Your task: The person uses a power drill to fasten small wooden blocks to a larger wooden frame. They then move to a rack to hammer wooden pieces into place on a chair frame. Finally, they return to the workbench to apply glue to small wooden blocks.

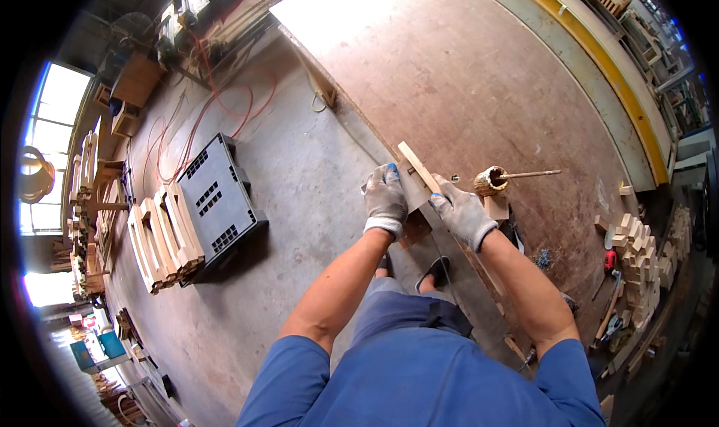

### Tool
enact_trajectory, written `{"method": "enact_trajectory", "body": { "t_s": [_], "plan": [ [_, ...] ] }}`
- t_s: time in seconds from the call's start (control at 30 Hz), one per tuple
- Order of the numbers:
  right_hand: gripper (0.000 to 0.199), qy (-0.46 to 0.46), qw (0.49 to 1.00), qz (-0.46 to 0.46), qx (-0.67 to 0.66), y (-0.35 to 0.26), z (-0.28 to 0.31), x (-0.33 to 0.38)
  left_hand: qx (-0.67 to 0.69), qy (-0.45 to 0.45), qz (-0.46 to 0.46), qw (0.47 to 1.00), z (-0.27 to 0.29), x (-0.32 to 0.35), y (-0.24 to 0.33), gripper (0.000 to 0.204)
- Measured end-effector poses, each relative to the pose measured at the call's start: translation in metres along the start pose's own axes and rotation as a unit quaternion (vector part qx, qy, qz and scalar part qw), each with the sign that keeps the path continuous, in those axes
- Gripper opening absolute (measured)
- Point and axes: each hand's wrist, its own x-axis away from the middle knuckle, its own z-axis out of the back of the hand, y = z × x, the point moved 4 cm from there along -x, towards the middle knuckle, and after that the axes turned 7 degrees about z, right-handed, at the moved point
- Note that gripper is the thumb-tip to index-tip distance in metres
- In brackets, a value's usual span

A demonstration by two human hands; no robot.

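A pale wooden strip (418, 166) slants over the near edge of the brown worktable (464, 82). My right hand (463, 213), in a grey-white work glove, is closed on the strip's lower end. My left hand (385, 196), gloved too, is just left of the strip with its fingers curled in; what they hold, if anything, I cannot make out. A small dark peg-like bit shows on the strip's side between my hands. Right of my right hand, a crusted round pot (490, 180) with a stick (533, 174) in it stands by a wooden block (496, 207).
Several small wood blocks (636, 255) are stacked at the right, near a red-handled tool (610, 260). On the floor at left, slatted wooden pieces (166, 236) lean by a dark grey plastic pallet (217, 195). Hoses (198, 127) trail behind it. A yellow-edged rail (599, 56) borders the table's right.
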Motion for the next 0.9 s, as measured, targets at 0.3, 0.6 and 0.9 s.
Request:
{"method": "enact_trajectory", "body": {
  "t_s": [0.3,0.6,0.9],
  "plan": [
    [0.046,-0.019,0.996,-0.027,0.078,-0.003,-0.001,0.016,0.031,0.032,-0.008,0.999,-0.001,0.002,0.001,0.033],
    [0.051,-0.079,0.986,-0.087,0.122,0.069,-0.01,0.157,0.02,0.007,0.002,1.0,-0.005,0.006,0.007,0.033],
    [0.047,0.032,0.951,-0.199,-0.235,0.025,-0.002,0.148,0.003,0.008,-0.006,1.0,0.003,-0.001,0.0,0.039]
  ]
}}
